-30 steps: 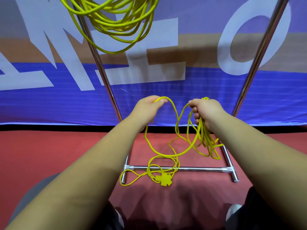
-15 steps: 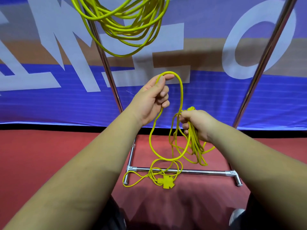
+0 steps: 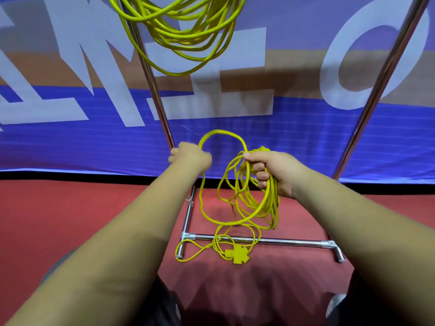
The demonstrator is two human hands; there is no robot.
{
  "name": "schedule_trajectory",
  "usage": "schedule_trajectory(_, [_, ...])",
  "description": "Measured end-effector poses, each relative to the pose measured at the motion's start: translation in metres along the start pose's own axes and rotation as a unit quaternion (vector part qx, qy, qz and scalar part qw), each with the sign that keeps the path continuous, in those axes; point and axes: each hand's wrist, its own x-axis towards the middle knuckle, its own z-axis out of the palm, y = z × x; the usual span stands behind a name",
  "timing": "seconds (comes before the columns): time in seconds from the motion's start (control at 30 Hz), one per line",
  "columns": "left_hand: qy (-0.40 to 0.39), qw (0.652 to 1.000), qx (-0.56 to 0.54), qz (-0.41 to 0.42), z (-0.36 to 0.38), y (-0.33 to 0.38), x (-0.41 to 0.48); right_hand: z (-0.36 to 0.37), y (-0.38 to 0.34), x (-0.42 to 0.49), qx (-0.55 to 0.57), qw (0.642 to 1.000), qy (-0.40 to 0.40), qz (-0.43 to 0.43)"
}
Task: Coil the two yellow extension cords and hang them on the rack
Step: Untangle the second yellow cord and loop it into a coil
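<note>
Currently our right hand clenches the gathered coil and our left hand grasps the next loop; slack by the socket end may snag on the rack base bar.

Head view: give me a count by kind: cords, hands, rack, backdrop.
Yellow extension cords: 2, the hung cord and the held cord
Hands: 2, left hand and right hand, both gripping the held cord
Metal rack: 1
Banner: 1
Total: 6
</note>
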Motion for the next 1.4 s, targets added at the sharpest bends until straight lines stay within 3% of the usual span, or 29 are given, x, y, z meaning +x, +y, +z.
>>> schedule_trajectory(0.03, [-0.014, 0.995, 0.099, 0.018, 0.004, -0.004, -0.007, -0.001, -0.001, 0.000, 0.009, 1.000, 0.012, -0.008])
schedule_trajectory(0.1, [-0.103, 0.961, 0.189, 0.177, 0.013, -0.004, -0.025, -0.002, -0.005, 0.001, 0.023, 0.999, 0.031, -0.015])
schedule_trajectory(0.2, [-0.267, 0.893, 0.137, 0.334, 0.031, -0.002, -0.051, -0.003, -0.009, 0.002, 0.047, 0.997, 0.050, -0.017])
schedule_trajectory(0.23, [-0.265, 0.883, 0.133, 0.364, 0.039, -0.001, -0.054, -0.004, -0.010, 0.002, 0.052, 0.997, 0.055, -0.017])
schedule_trajectory(0.33, [-0.156, 0.872, 0.178, 0.428, 0.063, 0.001, -0.053, -0.005, -0.016, 0.000, 0.081, 0.995, 0.059, -0.022])
schedule_trajectory(0.4, [-0.137, 0.885, 0.140, 0.422, 0.067, 0.000, -0.046, -0.005, -0.018, 0.001, 0.096, 0.993, 0.061, -0.028])
schedule_trajectory(0.5, [-0.157, 0.909, -0.012, 0.387, 0.059, 0.002, -0.038, -0.007, -0.017, 0.005, 0.109, 0.989, 0.083, -0.045])
schedule_trajectory(0.63, [-0.180, 0.897, -0.230, 0.332, 0.032, 0.014, -0.039, -0.017, -0.010, 0.010, 0.078, 0.989, 0.119, -0.033])
schedule_trajectory(0.77, [-0.217, 0.854, -0.379, 0.281, 0.007, 0.023, -0.043, -0.018, 0.002, 0.009, -0.061, 0.987, 0.148, -0.004])
schedule_trajectory(0.97, [-0.236, 0.777, -0.540, 0.222, -0.016, 0.031, -0.044, -0.008, 0.016, 0.006, -0.101, 0.987, 0.120, 0.033])
schedule_trajectory(1.1, [-0.249, 0.676, -0.669, 0.183, -0.037, 0.043, -0.051, 0.007, 0.023, 0.001, -0.098, 0.994, 0.040, 0.041])
schedule_trajectory(1.17, [-0.254, 0.641, -0.700, 0.185, -0.048, 0.050, -0.054, 0.012, 0.026, 0.003, -0.091, 0.995, 0.015, 0.034])
schedule_trajectory(1.4, [-0.295, 0.604, -0.719, 0.178, -0.050, 0.054, -0.062, 0.017, 0.034, 0.008, -0.093, 0.996, 0.006, 0.000])
